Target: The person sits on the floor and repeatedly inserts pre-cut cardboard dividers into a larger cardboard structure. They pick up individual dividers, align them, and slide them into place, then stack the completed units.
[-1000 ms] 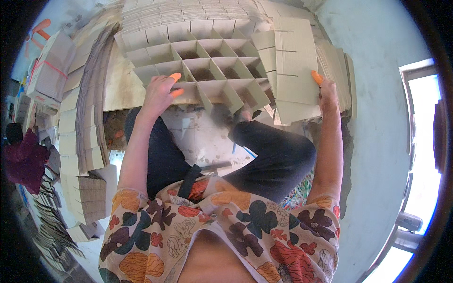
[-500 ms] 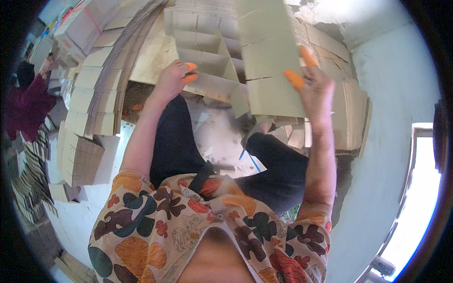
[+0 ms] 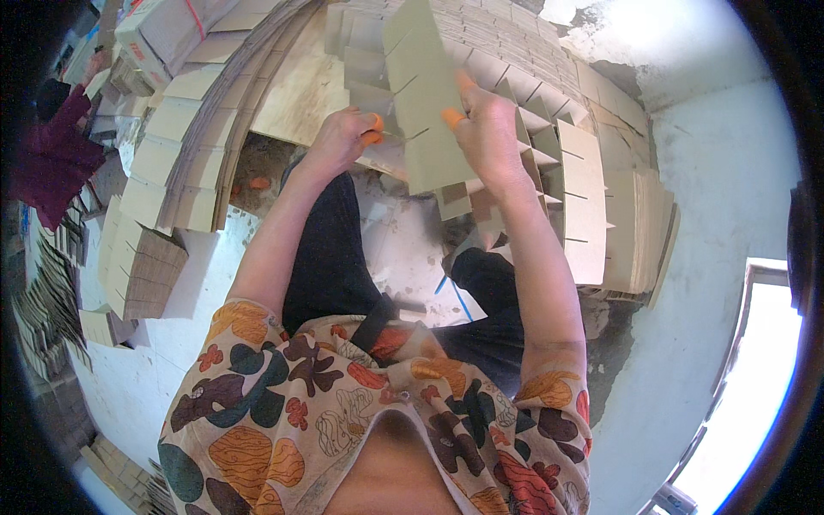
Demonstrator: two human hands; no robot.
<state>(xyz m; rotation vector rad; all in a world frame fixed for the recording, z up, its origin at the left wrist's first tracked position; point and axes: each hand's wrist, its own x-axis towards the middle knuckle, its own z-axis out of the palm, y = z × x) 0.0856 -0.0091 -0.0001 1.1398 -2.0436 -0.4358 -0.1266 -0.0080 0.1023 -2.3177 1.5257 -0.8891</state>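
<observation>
My right hand (image 3: 491, 136), with orange finger covers, grips the right edge of a long slotted cardboard strip (image 3: 421, 94). The strip stands tilted in front of me, its slots running in from the edges. At its left side my left hand (image 3: 343, 142) is closed, orange-covered thumb and finger pinched together on a cardboard divider piece (image 3: 390, 153). Crossed pieces partly show behind the strip, which hides where they meet it. Close to my right wrist is a cardboard divider grid (image 3: 584, 202) with open square cells.
Stacked slotted cardboard strips (image 3: 176, 120) curve along the left, and more stacks (image 3: 635, 227) stand by the right wall (image 3: 712, 189). A wooden board (image 3: 296, 81) lies ahead. At far left are a white carton (image 3: 163, 34) and another person in a maroon top (image 3: 56, 163).
My right hand has moved left with the strip, bringing it closer to my left hand. The divider grid on the right now shows. My left hand has shifted slightly right.
</observation>
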